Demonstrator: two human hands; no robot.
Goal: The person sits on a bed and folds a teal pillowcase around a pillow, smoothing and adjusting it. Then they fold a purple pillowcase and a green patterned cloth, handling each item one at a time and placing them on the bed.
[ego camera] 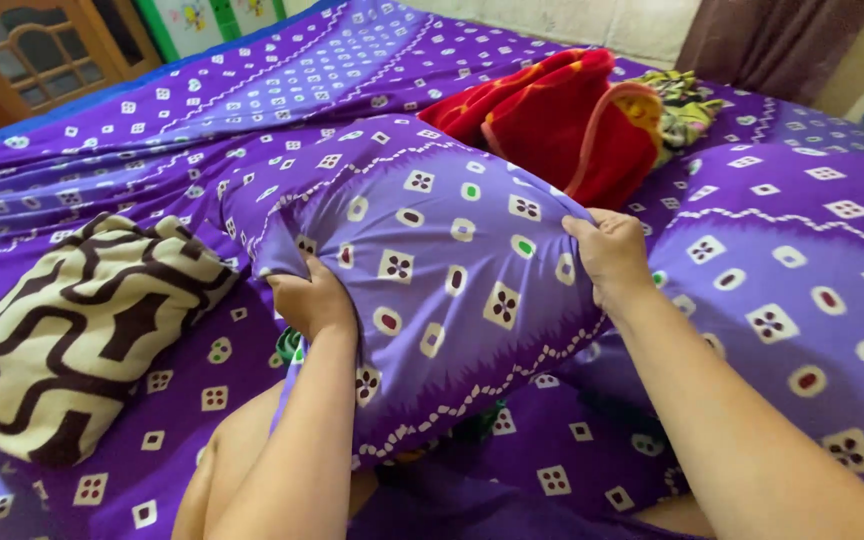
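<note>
Forearms fill the bottom of the head view. Left hand (314, 300) is clamped on the near-left corner of the purple patterned cloth pillow (442, 270); right hand (612, 255) pinches its far-right edge. Pillow is held up over the purple patterned bed sheet (152, 120). For a clean result, grips should be kept at opposite corners w/ cloth pulled taut. No packages, labels or signs seen. Cream-brown patterned cushion (72, 340) lies left; red folded blanket (552, 120) behind.

left hand (314, 300): fingers curled tight, forearm reaching forward | right hand (610, 255): fingers clenched, arm stretched out from lower right
</note>
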